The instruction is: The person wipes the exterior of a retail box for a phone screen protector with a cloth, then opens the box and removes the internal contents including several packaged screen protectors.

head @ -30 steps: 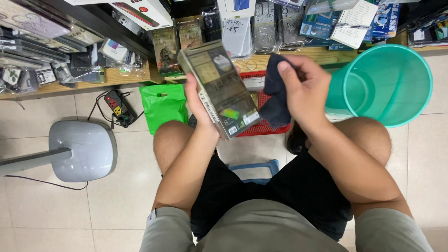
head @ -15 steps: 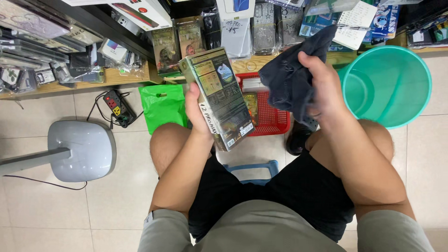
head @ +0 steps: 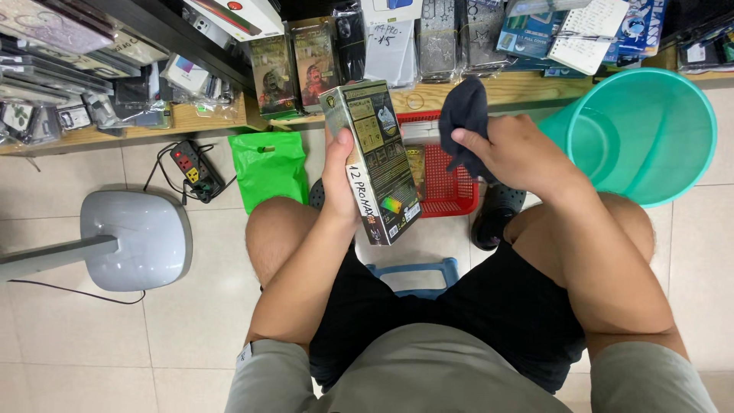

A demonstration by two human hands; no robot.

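Note:
My left hand [head: 342,177] grips a long flat olive-green retail box [head: 372,157] by its left edge, holding it upright over my knees. My right hand [head: 512,151] is closed on a dark cloth [head: 463,115], bunched and raised just right of the box, not touching it. Below and between the hands sits a red plastic basket [head: 451,191] with more flat boxes inside.
A teal plastic bucket [head: 657,115] stands at the right. A green plastic bag [head: 267,168] and a black power strip [head: 191,170] lie on the tiled floor at left, near a grey fan base [head: 138,239]. A low wooden shelf [head: 191,118] holds packaged accessories. A blue stool [head: 417,271] is under me.
The right hand lifted the cloth away from the box, then brought it back down beside it. The left hand turned the box more upright and edge-on.

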